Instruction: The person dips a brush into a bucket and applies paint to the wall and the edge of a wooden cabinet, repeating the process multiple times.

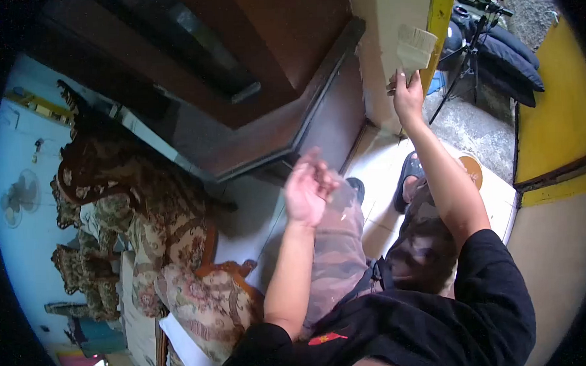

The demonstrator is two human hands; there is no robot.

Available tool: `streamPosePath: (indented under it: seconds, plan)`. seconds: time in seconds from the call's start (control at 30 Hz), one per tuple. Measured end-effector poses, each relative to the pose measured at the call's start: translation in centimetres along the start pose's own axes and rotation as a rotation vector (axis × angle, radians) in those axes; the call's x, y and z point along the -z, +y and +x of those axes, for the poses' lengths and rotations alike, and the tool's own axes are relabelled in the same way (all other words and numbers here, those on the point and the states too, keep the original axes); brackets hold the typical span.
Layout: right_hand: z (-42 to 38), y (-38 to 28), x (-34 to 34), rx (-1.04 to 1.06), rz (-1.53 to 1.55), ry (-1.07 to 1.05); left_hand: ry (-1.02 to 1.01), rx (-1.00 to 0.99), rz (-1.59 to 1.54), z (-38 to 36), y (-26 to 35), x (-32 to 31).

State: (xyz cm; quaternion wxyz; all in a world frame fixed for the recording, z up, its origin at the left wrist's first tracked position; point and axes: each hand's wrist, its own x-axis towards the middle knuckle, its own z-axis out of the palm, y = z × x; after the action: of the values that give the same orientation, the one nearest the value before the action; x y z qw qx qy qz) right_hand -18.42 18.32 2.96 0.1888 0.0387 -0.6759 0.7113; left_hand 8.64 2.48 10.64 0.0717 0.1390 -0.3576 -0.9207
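Observation:
My right hand (408,99) is closed round the handle of a wide paintbrush (416,45), its pale head pointing up and away from me. The brush overlaps the cream wall (378,61) beside a yellow door frame (440,19). My fingers cover most of the handle. Lower and to the left, my left hand (307,189) hangs in the air over my lap, palm turned up. Its fingers are loosely bent and apart, with nothing in them, close to the corner of a dark wooden cabinet (329,116).
Floral armchairs with carved wood (207,304) stand at the left, a fan (20,198) beyond them. Through the doorway are a black tripod (473,51) and dark cushions (510,62) on rough concrete. A yellow panel (558,106) borders the right. My sandalled feet (409,178) rest on white tiles (379,205).

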Motion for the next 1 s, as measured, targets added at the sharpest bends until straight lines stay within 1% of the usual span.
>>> streamPosePath:
  seconds: [0.03, 0.07, 0.1, 0.13, 0.17, 0.23, 0.27, 0.3, 0.37, 0.43, 0.47, 0.53, 0.57, 0.63, 0.67, 0.7, 0.73, 0.8, 0.87, 0.9, 0.97, 1.0]
  plan:
    - [-0.6, 0.3, 0.4, -0.014, -0.048, 0.013, 0.041, -0.092, -0.079, -1.3, 0.9, -0.3]
    - [-1.2, 0.6, 0.9, -0.028, -0.097, 0.026, 0.058, -0.089, -0.09, -2.2, 1.7, -0.6]
    - [-1.2, -1.7, 1.3, -0.057, -0.02, -0.031, 0.055, -0.093, -0.102, -2.3, 2.4, -1.3]
    - [-0.7, -3.4, 1.4, -0.078, 0.055, -0.086, 0.09, -0.098, -0.024, -2.4, 2.6, -2.3]
    - [-0.2, -3.8, 1.2, -0.073, 0.06, -0.089, 0.088, -0.106, -0.024, -1.7, 2.4, -2.0]
    - [-0.2, -4.0, 0.7, 0.187, 0.045, -0.078, 0.226, -0.084, 0.261, 0.0, 2.4, -1.2]
    - [-0.6, -3.9, 0.4, 0.179, 0.047, -0.083, 0.312, -0.126, 0.244, 0.8, 2.2, -1.6]
    - [-0.6, -3.9, 0.0, 0.198, 0.031, -0.09, 0.316, -0.123, 0.246, 1.2, 2.0, -1.5]
    - [-0.1, -4.1, -0.2, 0.227, 0.011, -0.093, 0.414, -0.178, 0.2, 2.5, 1.7, -1.3]
    - [-0.1, -4.1, -0.2, 0.147, 0.045, -0.09, 0.413, -0.334, 0.199, 2.7, 1.3, -1.1]
    - [0.2, -3.7, -0.2, 0.148, 0.035, -0.095, 0.418, -0.35, 0.211, 2.8, 1.3, -1.0]
    - [1.2, -3.3, -0.3, 0.144, 0.098, -0.039, 0.432, -0.362, 0.209, 3.0, 1.5, -1.3]
    - [1.8, -3.1, -0.3, 0.149, 0.088, -0.052, 0.449, -0.365, 0.209, 3.1, 1.6, -1.5]
    - [1.6, -3.7, 0.0, -0.015, 0.186, -0.062, 0.493, -0.352, 0.203, 2.6, 1.4, -1.1]
    - [1.7, -3.7, 0.0, -0.026, 0.178, -0.057, 0.483, -0.36, 0.196, 2.8, 1.3, -1.0]
    - [1.9, -2.6, 0.0, -0.028, 0.169, -0.064, 0.469, -0.367, 0.193, 2.8, 1.3, -1.1]
    - [2.2, -1.7, -0.4, 0.036, 0.097, -0.016, 0.488, -0.346, 0.193, 2.7, 1.5, -1.5]
    - [3.0, -0.7, -0.4, 0.024, 0.091, 0.017, 0.48, -0.361, 0.22, 2.8, 1.6, -1.5]
    - [3.5, 0.3, -0.8, 0.049, 0.06, 0.03, 0.52, -0.356, 0.27, 2.8, 1.3, -1.8]
    - [3.4, 0.1, -0.5, 0.045, 0.029, 0.038, 0.498, -0.388, 0.285, 2.9, 1.1, -1.8]
    - [3.2, -0.4, -0.1, 0.037, -0.032, 0.054, 0.462, -0.386, 0.307, 2.9, 1.3, -1.1]
    - [3.1, -0.8, 0.5, 0.053, -0.009, 0.025, 0.494, -0.39, 0.323, 2.9, 1.3, -1.2]
